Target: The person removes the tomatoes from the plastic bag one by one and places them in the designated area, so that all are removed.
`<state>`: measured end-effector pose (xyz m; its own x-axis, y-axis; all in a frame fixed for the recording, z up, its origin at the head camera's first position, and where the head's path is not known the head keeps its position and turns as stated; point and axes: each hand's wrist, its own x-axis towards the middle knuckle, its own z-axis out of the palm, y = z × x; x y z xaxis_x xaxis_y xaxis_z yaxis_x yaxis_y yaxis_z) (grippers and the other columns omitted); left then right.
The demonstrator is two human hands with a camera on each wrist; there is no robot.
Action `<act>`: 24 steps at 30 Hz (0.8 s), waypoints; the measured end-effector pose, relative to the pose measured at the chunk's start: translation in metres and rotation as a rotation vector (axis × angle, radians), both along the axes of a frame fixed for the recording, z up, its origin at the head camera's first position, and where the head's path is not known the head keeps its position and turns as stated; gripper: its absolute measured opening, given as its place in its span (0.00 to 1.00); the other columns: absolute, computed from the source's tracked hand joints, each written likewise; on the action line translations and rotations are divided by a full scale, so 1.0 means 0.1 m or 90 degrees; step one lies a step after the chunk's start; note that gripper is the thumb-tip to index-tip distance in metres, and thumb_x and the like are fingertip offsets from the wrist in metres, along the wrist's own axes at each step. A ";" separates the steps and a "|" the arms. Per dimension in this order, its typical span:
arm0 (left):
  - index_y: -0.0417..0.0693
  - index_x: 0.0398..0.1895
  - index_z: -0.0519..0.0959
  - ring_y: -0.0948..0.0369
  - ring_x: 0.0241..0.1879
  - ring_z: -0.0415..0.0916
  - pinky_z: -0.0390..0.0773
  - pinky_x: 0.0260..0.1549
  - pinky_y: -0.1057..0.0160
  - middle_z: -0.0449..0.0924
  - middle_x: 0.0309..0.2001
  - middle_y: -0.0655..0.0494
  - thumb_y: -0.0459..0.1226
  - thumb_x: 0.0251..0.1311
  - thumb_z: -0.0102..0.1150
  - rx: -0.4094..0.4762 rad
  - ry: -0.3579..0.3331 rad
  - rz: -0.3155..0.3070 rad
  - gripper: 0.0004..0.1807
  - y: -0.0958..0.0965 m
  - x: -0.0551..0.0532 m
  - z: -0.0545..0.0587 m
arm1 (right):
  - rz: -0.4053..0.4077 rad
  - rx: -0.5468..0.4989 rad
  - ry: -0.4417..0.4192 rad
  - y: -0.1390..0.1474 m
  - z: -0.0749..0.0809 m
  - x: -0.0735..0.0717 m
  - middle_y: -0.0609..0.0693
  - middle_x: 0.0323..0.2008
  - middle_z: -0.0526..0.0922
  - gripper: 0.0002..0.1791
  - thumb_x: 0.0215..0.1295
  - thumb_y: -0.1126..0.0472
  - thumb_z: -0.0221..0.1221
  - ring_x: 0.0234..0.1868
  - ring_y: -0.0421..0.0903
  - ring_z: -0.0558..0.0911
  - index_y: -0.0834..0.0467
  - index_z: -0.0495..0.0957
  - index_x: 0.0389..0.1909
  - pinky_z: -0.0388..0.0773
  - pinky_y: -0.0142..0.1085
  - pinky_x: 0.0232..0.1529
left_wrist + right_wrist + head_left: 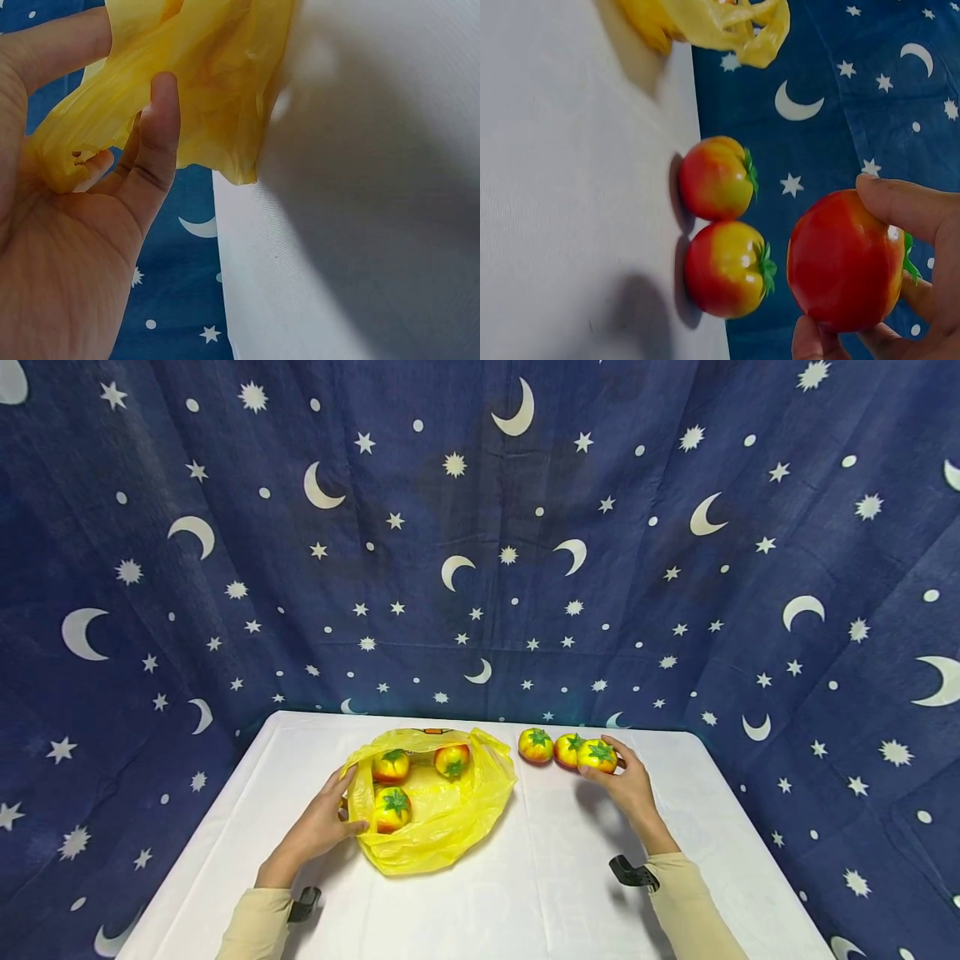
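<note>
Head view: the left hand (321, 821) grips the side of a yellow bag (487, 793) of thin, crinkled plastic, its mouth gaping just right of that hand. Three round fruits, red and yellow with green leafy tops, lie inside: one by the fingers (392, 766), one by the thumb (392, 809), one farther right (452, 761). The right hand (633, 789) holds a fourth fruit (597, 757); just left of it, two more fruits (536, 746) (567, 749) sit on the white-draped table (540, 885), six altogether.

Left wrist view: translucent, folded film runs between the left hand's bent fingers and palm; flat white cloth spreads to its right.

Right wrist view: thumb and fingers clasp the smooth, shiny, squat fruit off the table, apart from the pair side by side beyond the fingertips.
</note>
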<state>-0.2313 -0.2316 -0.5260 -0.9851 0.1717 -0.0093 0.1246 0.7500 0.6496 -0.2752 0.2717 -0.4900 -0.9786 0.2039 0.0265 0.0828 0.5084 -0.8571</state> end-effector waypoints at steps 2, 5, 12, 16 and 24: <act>0.43 0.78 0.47 0.54 0.45 0.75 0.78 0.44 0.56 0.43 0.78 0.41 0.40 0.51 0.73 0.000 0.000 0.002 0.56 0.00 0.00 0.00 | -0.004 0.003 -0.002 0.04 -0.01 -0.01 0.60 0.71 0.65 0.46 0.51 0.51 0.73 0.66 0.61 0.68 0.50 0.64 0.71 0.70 0.52 0.60; 0.43 0.78 0.47 0.54 0.47 0.75 0.79 0.46 0.55 0.43 0.78 0.41 0.40 0.51 0.73 -0.002 0.000 0.003 0.56 0.00 -0.01 -0.01 | -0.014 0.013 -0.004 0.09 -0.02 -0.03 0.61 0.71 0.65 0.46 0.52 0.51 0.73 0.65 0.61 0.68 0.51 0.64 0.72 0.70 0.51 0.59; 0.43 0.78 0.47 0.53 0.48 0.75 0.79 0.46 0.55 0.43 0.78 0.41 0.40 0.51 0.73 -0.001 0.001 0.003 0.56 0.00 -0.02 -0.02 | -0.036 0.014 -0.014 0.16 -0.04 -0.06 0.64 0.69 0.66 0.45 0.53 0.52 0.72 0.64 0.61 0.68 0.52 0.63 0.72 0.70 0.50 0.58; 0.43 0.78 0.47 0.53 0.48 0.75 0.79 0.45 0.55 0.43 0.78 0.41 0.40 0.51 0.73 0.002 -0.003 0.003 0.56 0.00 -0.01 -0.01 | -0.041 0.010 -0.017 0.19 -0.07 -0.07 0.64 0.69 0.66 0.45 0.53 0.52 0.72 0.64 0.61 0.68 0.53 0.63 0.72 0.70 0.50 0.58; 0.43 0.78 0.47 0.54 0.46 0.75 0.78 0.43 0.57 0.43 0.78 0.40 0.40 0.51 0.73 0.007 -0.003 0.004 0.56 0.00 0.00 0.00 | -0.044 0.017 -0.023 0.26 -0.16 -0.12 0.63 0.70 0.65 0.45 0.54 0.55 0.71 0.64 0.61 0.69 0.53 0.63 0.72 0.69 0.53 0.61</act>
<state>-0.2310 -0.2317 -0.5261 -0.9861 0.1654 -0.0125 0.1163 0.7431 0.6590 -0.2871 0.2982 -0.5058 -0.9628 0.2703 -0.0023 0.1490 0.5236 -0.8388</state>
